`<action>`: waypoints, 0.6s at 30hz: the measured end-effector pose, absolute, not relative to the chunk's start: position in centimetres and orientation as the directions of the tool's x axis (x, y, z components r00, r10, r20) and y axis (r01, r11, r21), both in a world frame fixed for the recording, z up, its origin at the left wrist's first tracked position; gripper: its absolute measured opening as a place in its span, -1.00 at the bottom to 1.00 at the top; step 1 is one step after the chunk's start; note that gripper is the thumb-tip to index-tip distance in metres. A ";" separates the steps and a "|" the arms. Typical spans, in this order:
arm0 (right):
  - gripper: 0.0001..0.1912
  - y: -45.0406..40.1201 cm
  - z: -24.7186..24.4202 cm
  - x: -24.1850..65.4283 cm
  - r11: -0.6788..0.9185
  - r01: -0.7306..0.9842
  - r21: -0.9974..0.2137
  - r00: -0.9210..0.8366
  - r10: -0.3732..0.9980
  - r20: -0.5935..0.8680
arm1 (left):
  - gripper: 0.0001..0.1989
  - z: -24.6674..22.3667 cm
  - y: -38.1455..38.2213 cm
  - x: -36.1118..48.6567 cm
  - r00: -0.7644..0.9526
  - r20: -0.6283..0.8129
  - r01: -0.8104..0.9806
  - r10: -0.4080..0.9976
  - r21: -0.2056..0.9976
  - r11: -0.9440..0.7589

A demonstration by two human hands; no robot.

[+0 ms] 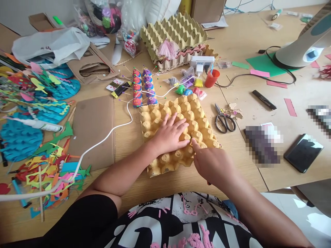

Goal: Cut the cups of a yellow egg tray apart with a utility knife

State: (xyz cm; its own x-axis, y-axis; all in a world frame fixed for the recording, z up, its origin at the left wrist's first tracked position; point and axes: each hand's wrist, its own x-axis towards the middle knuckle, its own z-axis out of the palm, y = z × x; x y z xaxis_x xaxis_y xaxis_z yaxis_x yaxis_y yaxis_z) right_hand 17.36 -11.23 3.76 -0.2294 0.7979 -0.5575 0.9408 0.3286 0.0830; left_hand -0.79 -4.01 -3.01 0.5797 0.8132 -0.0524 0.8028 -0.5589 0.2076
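Note:
A yellow egg tray [168, 122] lies on the table in front of me. My left hand [169, 136] rests on it, fingers spread across the bumps. At the tray's right side is my right hand [212, 162], its index finger stretched out onto the tray. The other fingers are curled, and a small dark and reddish end [209, 183] shows beneath them; what it belongs to is hidden. Black-handled scissors [224, 120] lie to the right, beside torn tray scraps [234, 111]. Behind the tray stand two painted egg-carton strips, one red and blue [137, 88], one purple [149, 86], stuck with pins.
A white cable [103, 139] crosses the left side over a cardboard sheet [91, 131]. Coloured paper scraps [49, 172] and blue egg-tray pieces [22, 137] crowd the left. Stacked egg trays [176, 32], a power strip [202, 60], a red cup [211, 78] and a lamp [289, 51] stand behind.

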 end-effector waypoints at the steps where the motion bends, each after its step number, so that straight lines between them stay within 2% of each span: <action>1: -0.31 -11.3 3.8 17.4 0.336 0.938 0.086 -0.235 0.798 -0.554 | -0.28 -3.0 -4.0 -0.8 0.579 -0.054 0.804 0.813 0.204 -0.559; 10: -0.31 -11.6 3.8 17.8 0.342 0.937 0.067 -0.251 0.795 -0.552 | -0.30 -2.9 -4.0 -0.7 0.576 -0.061 0.805 0.815 0.215 -0.552; 18: -0.31 -12.0 3.5 17.8 0.350 0.931 0.104 -0.242 0.806 -0.541 | -0.28 -3.0 -4.0 -0.7 0.578 -0.054 0.803 0.814 0.211 -0.557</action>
